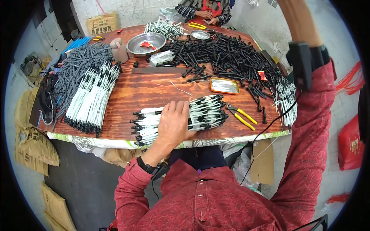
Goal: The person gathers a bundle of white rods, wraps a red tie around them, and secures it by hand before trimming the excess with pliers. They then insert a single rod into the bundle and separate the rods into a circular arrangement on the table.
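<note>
My left hand (174, 121) lies over a thick bundle of white sticks with black ends (208, 111), its fingers closed across the middle. The bundle rests sideways near the table's front edge, with a clear band partly visible around it. Up at the top right stretches my right arm (314, 100) in a red sleeve, a black device strapped at the wrist; the hand itself is beyond the picture's upper edge. Beside the bundle's right end lie yellow-handled pliers (241, 116). Behind it sits a small yellow-rimmed tin (224, 86) holding thin, pale pieces.
Black plastic parts (231, 54) heap across the back right, grey ones (83, 61) at the left. Another white bundle (93, 98) lies left. A metal bowl (146, 43), a bottle (119, 51) and loose white sticks (285, 100) share the table. A person (204, 13) sits opposite.
</note>
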The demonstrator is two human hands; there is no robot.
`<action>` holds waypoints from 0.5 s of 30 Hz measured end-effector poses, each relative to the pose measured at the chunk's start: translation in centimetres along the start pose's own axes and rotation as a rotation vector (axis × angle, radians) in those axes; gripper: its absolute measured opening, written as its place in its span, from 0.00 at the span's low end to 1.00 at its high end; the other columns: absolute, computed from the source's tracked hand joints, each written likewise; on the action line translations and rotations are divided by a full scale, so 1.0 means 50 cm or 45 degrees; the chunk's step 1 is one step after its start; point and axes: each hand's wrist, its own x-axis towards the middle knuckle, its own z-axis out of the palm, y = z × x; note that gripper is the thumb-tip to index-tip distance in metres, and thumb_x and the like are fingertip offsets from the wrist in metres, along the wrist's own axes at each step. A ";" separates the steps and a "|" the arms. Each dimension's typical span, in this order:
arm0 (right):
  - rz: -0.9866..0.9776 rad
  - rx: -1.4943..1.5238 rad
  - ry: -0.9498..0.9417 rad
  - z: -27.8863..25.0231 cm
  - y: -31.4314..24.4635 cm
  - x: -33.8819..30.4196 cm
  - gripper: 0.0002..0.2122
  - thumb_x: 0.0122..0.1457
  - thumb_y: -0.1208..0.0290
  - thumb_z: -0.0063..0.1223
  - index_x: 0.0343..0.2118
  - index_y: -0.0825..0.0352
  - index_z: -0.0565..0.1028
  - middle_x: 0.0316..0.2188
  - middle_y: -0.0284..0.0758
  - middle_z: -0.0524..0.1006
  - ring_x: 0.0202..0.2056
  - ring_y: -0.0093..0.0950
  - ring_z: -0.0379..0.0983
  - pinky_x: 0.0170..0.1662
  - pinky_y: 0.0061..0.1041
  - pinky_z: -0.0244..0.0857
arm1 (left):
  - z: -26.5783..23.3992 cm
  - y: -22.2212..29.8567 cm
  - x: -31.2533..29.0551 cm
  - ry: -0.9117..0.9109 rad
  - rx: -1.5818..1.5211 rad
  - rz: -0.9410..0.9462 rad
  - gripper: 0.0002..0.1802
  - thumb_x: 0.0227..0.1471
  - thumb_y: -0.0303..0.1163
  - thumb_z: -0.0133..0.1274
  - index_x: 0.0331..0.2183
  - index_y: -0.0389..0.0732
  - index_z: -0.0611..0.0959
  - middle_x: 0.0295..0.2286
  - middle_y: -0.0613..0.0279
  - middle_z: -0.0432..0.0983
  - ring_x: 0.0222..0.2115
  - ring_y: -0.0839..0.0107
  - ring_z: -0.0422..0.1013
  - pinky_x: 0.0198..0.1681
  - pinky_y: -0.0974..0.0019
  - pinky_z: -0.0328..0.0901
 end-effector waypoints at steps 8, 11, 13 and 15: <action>0.017 -1.463 -0.424 -0.161 0.431 -0.340 0.09 0.60 0.66 0.57 0.28 0.67 0.79 0.24 0.37 0.78 0.27 0.32 0.78 0.33 0.32 0.71 | -0.011 -0.032 0.017 -0.066 -0.062 0.018 0.49 0.24 0.46 0.76 0.50 0.34 0.77 0.42 0.52 0.77 0.45 0.53 0.73 0.50 0.54 0.67; 0.306 -1.638 -0.358 -0.140 0.506 -0.501 0.10 0.57 0.64 0.53 0.28 0.66 0.79 0.27 0.47 0.80 0.31 0.47 0.79 0.35 0.45 0.72 | -0.048 -0.042 0.029 -0.202 -0.105 -0.109 0.50 0.25 0.46 0.75 0.52 0.36 0.77 0.44 0.50 0.78 0.47 0.52 0.74 0.50 0.53 0.68; 0.391 -1.653 -0.307 -0.141 0.520 -0.571 0.10 0.56 0.64 0.53 0.27 0.66 0.79 0.27 0.47 0.80 0.30 0.48 0.79 0.34 0.47 0.71 | -0.068 -0.046 0.041 -0.277 -0.130 -0.135 0.50 0.26 0.46 0.75 0.53 0.37 0.77 0.45 0.49 0.79 0.47 0.51 0.74 0.51 0.53 0.68; 0.507 -1.567 -0.189 -0.139 0.533 -0.613 0.10 0.56 0.64 0.53 0.27 0.66 0.79 0.26 0.47 0.80 0.29 0.50 0.78 0.34 0.48 0.71 | -0.084 -0.052 0.036 -0.223 -0.132 -0.124 0.50 0.26 0.46 0.75 0.54 0.37 0.77 0.46 0.48 0.79 0.48 0.50 0.75 0.51 0.53 0.68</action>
